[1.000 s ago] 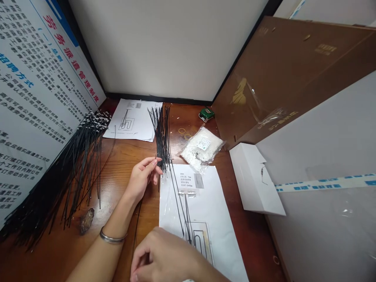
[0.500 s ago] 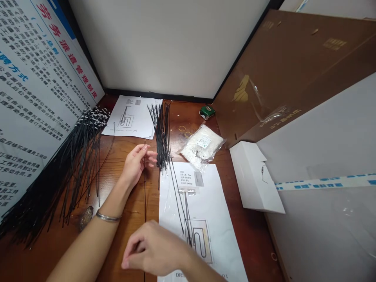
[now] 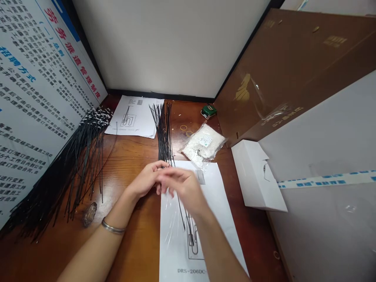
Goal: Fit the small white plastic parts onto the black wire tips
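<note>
My left hand [image 3: 148, 180] is closed at the near end of a bundle of thin black wires [image 3: 165, 133], thumb and forefinger pinched on a black wire whose length is mostly hidden. Right against it, my right hand [image 3: 183, 190] overlaps its fingertips. Motion smears the right fingers, so their grip is unclear. Beneath the hands lies a large printed drawing sheet [image 3: 226, 219]. A few black wires [image 3: 190, 229] lie along this sheet, running down from under the hands onto the printed figure.
A large heap of black wires with white ends [image 3: 91, 133] lies at left. A drawing sheet [image 3: 113, 127], a plastic bag of small white pieces [image 3: 216, 139] and a green tape measure [image 3: 208, 111] lie farther back. At right stand a white box [image 3: 252, 176] and brown carton [image 3: 282, 74].
My left hand has moved right, to the near end of the wire bundle. My right hand has risen from the lower front to meet it.
</note>
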A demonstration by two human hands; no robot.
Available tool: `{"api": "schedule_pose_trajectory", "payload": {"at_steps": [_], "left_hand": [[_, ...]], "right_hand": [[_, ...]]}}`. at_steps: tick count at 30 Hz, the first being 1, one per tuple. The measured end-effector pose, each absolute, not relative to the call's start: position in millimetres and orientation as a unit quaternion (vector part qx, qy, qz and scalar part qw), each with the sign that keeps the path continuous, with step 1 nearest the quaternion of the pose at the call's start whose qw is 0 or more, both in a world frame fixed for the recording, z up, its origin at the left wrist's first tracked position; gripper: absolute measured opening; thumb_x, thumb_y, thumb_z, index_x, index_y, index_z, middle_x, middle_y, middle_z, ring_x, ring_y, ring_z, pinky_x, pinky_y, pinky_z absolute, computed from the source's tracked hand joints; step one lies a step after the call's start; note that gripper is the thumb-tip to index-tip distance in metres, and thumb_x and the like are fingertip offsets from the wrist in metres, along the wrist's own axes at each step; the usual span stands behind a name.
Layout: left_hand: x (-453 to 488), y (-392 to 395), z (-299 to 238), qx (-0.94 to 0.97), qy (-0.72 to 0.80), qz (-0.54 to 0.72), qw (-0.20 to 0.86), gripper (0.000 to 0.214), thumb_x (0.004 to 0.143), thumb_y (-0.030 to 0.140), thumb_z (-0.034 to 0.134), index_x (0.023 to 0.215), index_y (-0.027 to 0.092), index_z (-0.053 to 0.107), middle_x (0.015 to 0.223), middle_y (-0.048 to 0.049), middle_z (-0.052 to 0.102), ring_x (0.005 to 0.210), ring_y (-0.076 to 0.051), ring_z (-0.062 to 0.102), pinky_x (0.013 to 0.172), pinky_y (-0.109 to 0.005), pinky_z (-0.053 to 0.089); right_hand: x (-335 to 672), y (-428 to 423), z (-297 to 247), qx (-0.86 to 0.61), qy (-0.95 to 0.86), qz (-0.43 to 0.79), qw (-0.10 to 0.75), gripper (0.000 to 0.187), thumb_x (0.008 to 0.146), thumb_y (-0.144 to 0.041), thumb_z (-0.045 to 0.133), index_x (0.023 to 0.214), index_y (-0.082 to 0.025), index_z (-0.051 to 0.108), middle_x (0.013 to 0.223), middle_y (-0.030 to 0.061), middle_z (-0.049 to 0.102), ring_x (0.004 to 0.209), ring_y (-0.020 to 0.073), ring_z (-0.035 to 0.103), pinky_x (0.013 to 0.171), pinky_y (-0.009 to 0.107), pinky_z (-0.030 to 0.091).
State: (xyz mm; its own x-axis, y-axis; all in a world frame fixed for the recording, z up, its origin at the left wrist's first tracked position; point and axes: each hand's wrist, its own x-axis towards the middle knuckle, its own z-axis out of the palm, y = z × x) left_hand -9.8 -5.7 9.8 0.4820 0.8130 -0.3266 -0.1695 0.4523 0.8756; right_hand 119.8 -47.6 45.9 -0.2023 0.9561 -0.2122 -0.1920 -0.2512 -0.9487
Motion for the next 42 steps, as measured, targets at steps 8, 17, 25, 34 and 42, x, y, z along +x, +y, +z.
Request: {"api": "schedule_pose_trajectory", "payload": {"at_steps": [8,17,25,34,42], "left_hand": [[12,3,3,0.306,0.425,0.491,0.696,0.031,0.068,0.038,0.072,0.081,0.015,0.055,0.062,0.0008,0.065,0.041,-0.009,0.055,0.039,-0.02,0.047],[11,4,3,0.33,0.437,0.494,0.675,0.031,0.071,0.038,0.071,0.086,0.013,0.06,0.063,0.0003,0.065,0.046,-0.009,0.057,0.047,-0.023,0.051],[11,14,7,0.342,0.462,0.417,0.705,0.033,0.07,0.038,0.073,0.078,0.015,0.051,0.064,-0.0048,0.071,0.045,-0.012,0.062,0.047,-0.022,0.05],[16,10,7,0.362,0.458,0.428,0.69,0.041,0.068,0.043,0.075,0.077,0.017,0.045,0.068,-0.0057,0.073,0.046,-0.013,0.064,0.048,-0.022,0.05],[17,10,5,0.387,0.441,0.471,0.659,0.039,0.067,0.043,0.075,0.072,0.017,0.046,0.059,-0.0009,0.067,0.041,-0.01,0.056,0.044,-0.021,0.046]], "right_hand": [[156,4,5,-0.53,-0.371,0.489,0.585,0.029,0.066,-0.034,0.075,0.088,-0.016,0.07,0.084,0.0069,0.073,0.043,0.006,0.043,0.038,0.022,0.031],[139,7,-6,-0.499,-0.425,0.505,0.561,0.017,0.067,-0.029,0.075,0.079,-0.018,0.073,0.081,0.0041,0.071,0.074,0.0158,0.065,0.071,0.03,0.052],[138,10,-10,-0.486,-0.406,0.526,0.568,0.015,0.063,-0.028,0.077,0.073,-0.018,0.072,0.07,0.0024,0.07,0.059,0.0134,0.062,0.057,0.026,0.05],[139,12,-12,-0.476,-0.383,0.507,0.608,0.011,0.066,-0.026,0.075,0.074,-0.019,0.071,0.071,0.0004,0.069,0.065,0.0132,0.063,0.061,0.025,0.051],[140,12,-8,-0.48,-0.393,0.509,0.596,0.013,0.063,-0.025,0.076,0.072,-0.018,0.072,0.068,0.0023,0.07,0.062,0.0147,0.063,0.058,0.027,0.05]]}}
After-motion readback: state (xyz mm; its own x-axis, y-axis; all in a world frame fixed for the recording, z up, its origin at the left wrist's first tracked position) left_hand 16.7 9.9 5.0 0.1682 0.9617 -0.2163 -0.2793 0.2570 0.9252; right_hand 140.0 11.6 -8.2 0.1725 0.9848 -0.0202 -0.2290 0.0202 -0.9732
